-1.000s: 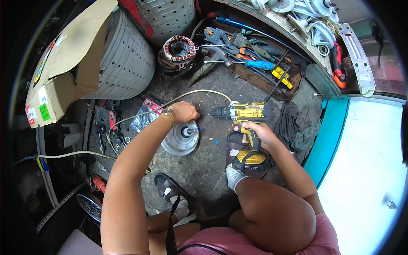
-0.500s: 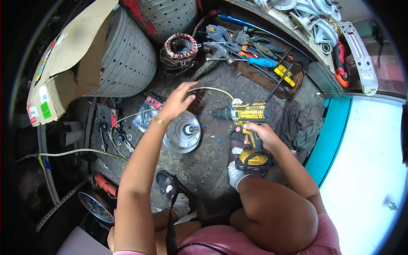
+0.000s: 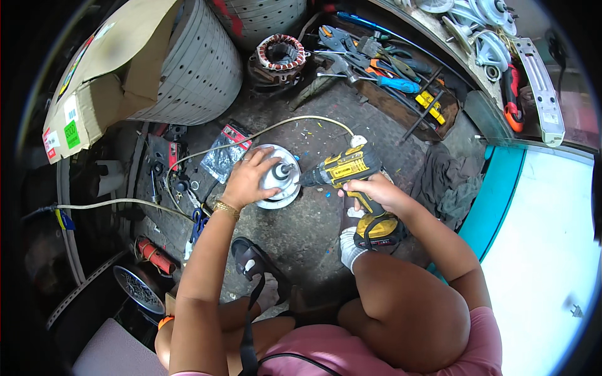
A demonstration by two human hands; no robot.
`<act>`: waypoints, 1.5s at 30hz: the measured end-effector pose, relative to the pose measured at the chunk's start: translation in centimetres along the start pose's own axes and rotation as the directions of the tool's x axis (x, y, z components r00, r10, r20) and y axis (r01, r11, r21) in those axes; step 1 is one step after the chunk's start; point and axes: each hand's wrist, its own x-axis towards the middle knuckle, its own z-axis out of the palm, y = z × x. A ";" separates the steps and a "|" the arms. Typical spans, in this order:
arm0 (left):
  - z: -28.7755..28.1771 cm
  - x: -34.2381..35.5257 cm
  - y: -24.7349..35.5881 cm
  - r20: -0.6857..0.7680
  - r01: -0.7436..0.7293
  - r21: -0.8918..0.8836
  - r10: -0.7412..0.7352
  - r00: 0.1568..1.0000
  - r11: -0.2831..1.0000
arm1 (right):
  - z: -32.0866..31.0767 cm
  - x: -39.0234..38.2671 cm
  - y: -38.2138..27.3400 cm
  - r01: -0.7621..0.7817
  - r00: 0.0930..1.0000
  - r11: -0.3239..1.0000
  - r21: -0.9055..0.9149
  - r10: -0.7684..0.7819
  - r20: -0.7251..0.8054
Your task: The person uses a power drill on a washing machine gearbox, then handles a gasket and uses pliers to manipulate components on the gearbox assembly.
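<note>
Left hand (image 3: 246,178) spread flat over round silver metal hub with central shaft (image 3: 278,177), fingers open, pressing down on its left side, not wrapped round it. Right hand (image 3: 375,191) closed around grip of yellow-and-black cordless drill (image 3: 343,170), nose at hub shaft. Hub on grey concrete floor (image 3: 313,225), beside clear plastic bag of parts (image 3: 222,156) and white cable (image 3: 276,128).

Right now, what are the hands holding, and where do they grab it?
The right hand grips the yellow cordless drill by its handle. The left hand lies on top of the round metal part on the floor, pressing its rim rather than lifting it.
</note>
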 end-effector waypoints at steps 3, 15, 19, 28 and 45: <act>0.1 -0.3 -0.5 0.025 0.036 -0.030 -0.035 0.999 0.999 | 0.4 0.3 0.4 0.001 1.000 0.999 -0.046 -0.001 -0.011; 0.3 -0.3 -0.2 0.010 0.060 -0.031 -0.060 0.998 0.998 | 1.2 0.3 0.7 0.024 0.999 0.997 -0.077 -0.027 -0.041; 0.3 -0.1 0.0 -0.049 0.070 -0.034 -0.072 0.996 0.997 | 1.9 0.6 0.7 0.039 0.996 0.970 -0.240 -0.057 -0.069; 2.6 -1.9 3.5 -0.252 0.140 0.284 -0.067 0.965 0.948 | 0.1 0.6 0.2 -0.013 0.999 0.991 -0.131 0.009 -0.034; 7.8 -1.0 7.7 -0.328 0.372 0.250 -0.283 0.901 0.894 | -1.6 -6.0 -2.9 -0.026 0.995 0.985 -0.171 0.009 -0.103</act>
